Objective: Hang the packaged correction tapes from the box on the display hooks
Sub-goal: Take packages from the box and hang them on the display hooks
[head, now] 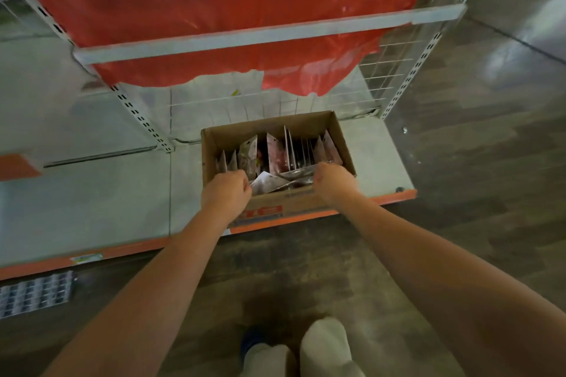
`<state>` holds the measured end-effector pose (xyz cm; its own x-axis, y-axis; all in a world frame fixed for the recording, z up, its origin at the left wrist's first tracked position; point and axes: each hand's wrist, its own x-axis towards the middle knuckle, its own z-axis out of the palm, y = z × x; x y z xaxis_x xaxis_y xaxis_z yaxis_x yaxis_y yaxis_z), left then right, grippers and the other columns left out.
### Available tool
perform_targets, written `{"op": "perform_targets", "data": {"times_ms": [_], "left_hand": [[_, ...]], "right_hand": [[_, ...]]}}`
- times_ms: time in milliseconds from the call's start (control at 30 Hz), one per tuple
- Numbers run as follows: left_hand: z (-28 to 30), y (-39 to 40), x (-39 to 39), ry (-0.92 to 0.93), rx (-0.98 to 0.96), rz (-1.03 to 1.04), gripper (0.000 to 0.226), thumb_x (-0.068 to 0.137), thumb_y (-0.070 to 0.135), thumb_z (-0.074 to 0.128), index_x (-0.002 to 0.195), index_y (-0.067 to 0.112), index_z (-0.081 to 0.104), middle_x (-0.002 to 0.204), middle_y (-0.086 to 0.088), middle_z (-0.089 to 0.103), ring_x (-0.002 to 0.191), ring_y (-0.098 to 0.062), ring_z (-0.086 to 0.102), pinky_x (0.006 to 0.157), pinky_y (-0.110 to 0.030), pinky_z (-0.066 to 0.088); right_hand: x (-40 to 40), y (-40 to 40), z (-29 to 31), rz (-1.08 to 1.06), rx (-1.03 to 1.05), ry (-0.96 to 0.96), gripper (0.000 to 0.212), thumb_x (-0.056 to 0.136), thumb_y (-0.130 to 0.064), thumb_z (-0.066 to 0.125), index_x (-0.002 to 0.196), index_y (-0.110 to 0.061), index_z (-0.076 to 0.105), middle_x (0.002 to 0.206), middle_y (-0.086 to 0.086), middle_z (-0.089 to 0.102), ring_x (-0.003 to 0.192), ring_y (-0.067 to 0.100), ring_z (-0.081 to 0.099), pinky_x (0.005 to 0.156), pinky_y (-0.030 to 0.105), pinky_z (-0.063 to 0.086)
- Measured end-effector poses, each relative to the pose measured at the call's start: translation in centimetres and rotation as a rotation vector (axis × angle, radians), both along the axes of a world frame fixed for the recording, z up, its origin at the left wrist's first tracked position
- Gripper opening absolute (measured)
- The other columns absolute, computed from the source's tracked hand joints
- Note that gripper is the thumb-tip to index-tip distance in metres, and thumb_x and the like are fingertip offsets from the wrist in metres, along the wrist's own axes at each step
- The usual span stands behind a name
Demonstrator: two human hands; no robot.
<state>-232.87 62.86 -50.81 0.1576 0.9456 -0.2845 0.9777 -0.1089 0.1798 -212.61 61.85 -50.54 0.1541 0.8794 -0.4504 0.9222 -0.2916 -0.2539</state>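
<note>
Hands [275, 187] in cardboard box [211, 144], glossy packets [277, 151]

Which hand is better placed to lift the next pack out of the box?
Likely right. The right hand is over the loose packs lying at the front of the box, fingers curled into them. The left hand sits fisted at the near-left rim.

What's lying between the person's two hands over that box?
In the head view, loose packaged correction tapes lie flat between the left hand and right hand, inside the cardboard box.
</note>
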Motion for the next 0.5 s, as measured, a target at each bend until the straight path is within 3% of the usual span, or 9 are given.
{"op": "perform_targets", "data": {"times_ms": [133, 233, 367, 500], "left_hand": [[-5.1, 3.2, 0.9, -0.067, 0.089, 0.016, 0.018, 0.097, 0.025, 0.047, 0.106, 0.016, 0.060, 0.091, -0.001, 0.063, 0.078, -0.014, 0.057, 0.065, -0.026, 0.048], [-8.5, 5.6, 1.8, -0.078, 0.132, -0.004, 0.017, 0.099, 0.023, 0.044, 0.102, 0.015, 0.059, 0.080, 0.001, 0.056, 0.069, -0.012, 0.051, 0.060, -0.025, 0.039], [-12.7, 8.9, 3.6, -0.098, 0.118, 0.017, 0.021, 0.099, 0.020, 0.041, 0.092, 0.011, 0.059, 0.063, 0.003, 0.043, 0.054, -0.010, 0.039, 0.053, -0.026, 0.030], [-15.5, 11.9, 5.4, -0.078, 0.084, 0.029, 0.024, 0.097, 0.023, 0.042, 0.085, 0.012, 0.059, 0.088, -0.013, 0.063, 0.069, -0.020, 0.053, 0.061, -0.031, 0.041]], "right_hand": [[0.5, 3.9, -5.3, 0.020, 0.125, 0.015, 0.023, 0.096, -0.017, 0.041, 0.110, -0.012, 0.059, 0.107, 0.008, 0.065, 0.100, 0.026, 0.060, 0.085, 0.036, 0.048], [0.7, 6.8, -9.0, 0.035, 0.174, -0.013, 0.023, 0.097, -0.015, 0.041, 0.113, -0.011, 0.058, 0.106, 0.008, 0.064, 0.104, 0.025, 0.059, 0.093, 0.037, 0.043], [1.4, 10.1, -13.4, 0.031, 0.220, -0.001, 0.020, 0.098, -0.015, 0.040, 0.105, -0.011, 0.058, 0.091, 0.007, 0.059, 0.087, 0.023, 0.057, 0.078, 0.034, 0.043], [2.4, 13.5, -17.6, 0.047, 0.175, 0.061, 0.021, 0.098, -0.024, 0.045, 0.088, -0.013, 0.059, 0.080, 0.005, 0.059, 0.082, 0.023, 0.061, 0.069, 0.031, 0.046]]}}
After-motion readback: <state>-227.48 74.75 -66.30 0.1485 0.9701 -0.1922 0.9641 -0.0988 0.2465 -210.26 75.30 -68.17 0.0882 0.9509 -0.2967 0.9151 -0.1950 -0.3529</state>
